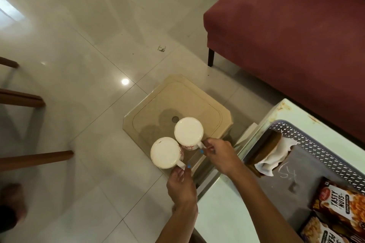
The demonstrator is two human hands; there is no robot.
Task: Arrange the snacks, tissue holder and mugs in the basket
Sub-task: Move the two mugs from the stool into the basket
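Note:
Two white mugs with red print are over a beige plastic stool. My left hand pinches the handle of the nearer mug. My right hand pinches the handle of the farther mug. To the right, a grey perforated basket sits on a white table. Inside it are a brown tissue holder with white tissue sticking out and two snack packets, one reading "Tasty Nuts" and another below it.
A maroon sofa fills the upper right, its black leg near the stool. Wooden chair legs reach in from the left over the glossy tiled floor. A foot shows at the lower left edge.

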